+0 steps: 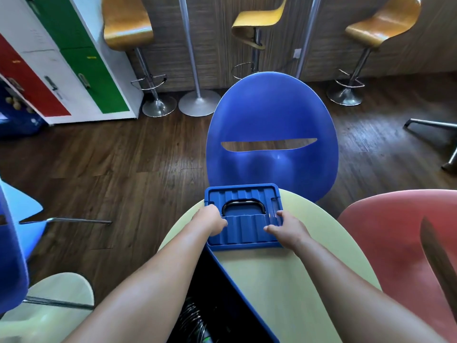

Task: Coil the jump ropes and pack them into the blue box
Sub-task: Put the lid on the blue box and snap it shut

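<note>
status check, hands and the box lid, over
Left hand and right hand both gripping blue lid on table. Open box below, coiled ropes inside. Nothing blocking.

Two bare hands, left hand (214, 220) and right hand (288, 229), both at centre frame. One blue ribbed plastic lid (243, 220) with one black curved handle (243, 203). One open blue box (230, 273), lower centre. One pale yellow-green tabletop (291, 280). Three amber moulded bar stools (126, 23) across the top. One blue egg-shaped chair (272, 115), one red chair (395, 231).
</note>
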Demonstrator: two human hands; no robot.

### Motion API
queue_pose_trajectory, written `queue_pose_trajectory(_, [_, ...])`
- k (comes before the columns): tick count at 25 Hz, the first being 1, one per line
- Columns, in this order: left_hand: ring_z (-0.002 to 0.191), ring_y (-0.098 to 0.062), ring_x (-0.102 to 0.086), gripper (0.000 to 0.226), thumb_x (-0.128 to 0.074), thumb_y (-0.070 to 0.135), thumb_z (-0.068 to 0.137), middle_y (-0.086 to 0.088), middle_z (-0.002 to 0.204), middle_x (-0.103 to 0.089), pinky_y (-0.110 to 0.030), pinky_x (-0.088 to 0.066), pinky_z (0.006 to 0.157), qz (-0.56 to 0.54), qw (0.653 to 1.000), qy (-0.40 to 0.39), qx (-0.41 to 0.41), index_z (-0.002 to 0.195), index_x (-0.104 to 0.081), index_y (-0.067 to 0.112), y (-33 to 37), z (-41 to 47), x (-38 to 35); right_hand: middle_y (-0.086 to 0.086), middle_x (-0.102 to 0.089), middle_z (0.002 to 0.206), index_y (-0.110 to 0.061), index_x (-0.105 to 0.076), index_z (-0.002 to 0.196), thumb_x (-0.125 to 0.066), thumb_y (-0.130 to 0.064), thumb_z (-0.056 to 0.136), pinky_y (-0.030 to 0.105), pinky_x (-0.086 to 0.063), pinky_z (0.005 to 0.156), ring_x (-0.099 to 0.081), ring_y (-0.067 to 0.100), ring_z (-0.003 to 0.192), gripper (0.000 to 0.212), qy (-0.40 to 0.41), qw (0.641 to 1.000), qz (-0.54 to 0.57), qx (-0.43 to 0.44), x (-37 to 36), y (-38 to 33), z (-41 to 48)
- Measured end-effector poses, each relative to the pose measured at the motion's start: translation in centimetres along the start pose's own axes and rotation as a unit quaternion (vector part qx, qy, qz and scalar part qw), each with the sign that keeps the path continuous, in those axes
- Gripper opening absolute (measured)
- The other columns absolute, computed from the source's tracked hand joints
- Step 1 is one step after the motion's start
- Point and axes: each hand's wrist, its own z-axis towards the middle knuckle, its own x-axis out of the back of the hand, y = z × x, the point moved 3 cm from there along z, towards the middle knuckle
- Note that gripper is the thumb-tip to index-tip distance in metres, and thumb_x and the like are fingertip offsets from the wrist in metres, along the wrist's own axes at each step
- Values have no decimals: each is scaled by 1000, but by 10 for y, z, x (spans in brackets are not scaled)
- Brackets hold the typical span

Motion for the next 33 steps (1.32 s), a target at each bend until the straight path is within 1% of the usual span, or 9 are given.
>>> queue_pose_trajectory(3, [80,-24,-55,46,-62,38,97,-2,86,-58,-33,-42,65,-26,1000,9,5,124,-48,4,-2,4,2,6,-48,155,-19,-38,154,-71,-38,89,36,-41,110,-46,28,140,76,5,1000,14,0,-4,5,1])
queue_pose_trajectory(6, [78,-21,-58,38,-64,33,95,0,85,-60,-33,-46,62,-51,998,28,-2,120,-52,7,-6,2,3,3,-46,157,-20,-38,155,-70,-36,89,37,-40,112,-45,27,141,75,25,999,48,-1,-3,10,-4])
queue_pose_trajectory(10, [98,-28,-64,28,-61,31,93,-5,111,-67,-43,-55,90,-101,993,63,-13,116,-54,17,-7,-2,6,3,-45,158,-19,-38,155,-69,-32,91,36,-38,112,-44,26,142,73,55,996,65,9,1,13,-13])
queue_pose_trajectory(14, [110,-33,-60,33,-57,27,97,-7,126,-62,-40,-52,87,-117,986,114,-38,127,-50,14,1,-20,25,5,-50,154,-15,-40,154,-67,-29,93,38,-40,111,-48,27,138,68,99,991,86,27,12,6,-35])
queue_pose_trajectory(17, [130,-32,-51,58,-56,23,97,-8,146,-54,-41,-47,102,-153,971,163,-81,152,-38,14,0,-44,34,3,-67,131,-18,-55,140,-67,-25,91,35,-49,97,-61,25,119,51,150,979,127,59,28,-1,-63])
queue_pose_trajectory(20, [140,-27,-43,68,-58,19,94,-4,157,-47,-40,-37,115,-187,951,211,-128,157,-35,13,-7,-76,44,-5,-73,104,-25,-67,115,-64,-21,90,32,-49,81,-67,20,100,26,188,964,170,84,42,-6,-98])
queue_pose_trajectory(23, [141,-28,-42,70,-60,11,92,-5,157,-46,-34,-30,117,-211,932,248,-159,157,-36,11,-21,-114,51,-5,-73,94,-20,-69,103,-63,-16,91,32,-47,75,-69,20,91,14,223,952,187,97,50,-7,-141])
queue_pose_trajectory(26, [140,-27,-43,69,-63,10,92,-4,156,-49,-32,-29,117,-224,922,265,-171,157,-38,12,-47,-153,48,-2,-71,98,-14,-70,113,-65,-13,92,34,-49,82,-68,24,93,22,238,947,184,115,42,-6,-185])
queue_pose_trajectory(33, [139,-22,-45,67,-62,7,91,0,154,-52,-31,-31,118,-213,924,266,-171,155,-43,14,-113,-199,28,-11,-76,93,-38,-70,109,-70,-17,89,42,-62,80,-73,11,87,29,176,953,215,117,-6,9,-253])
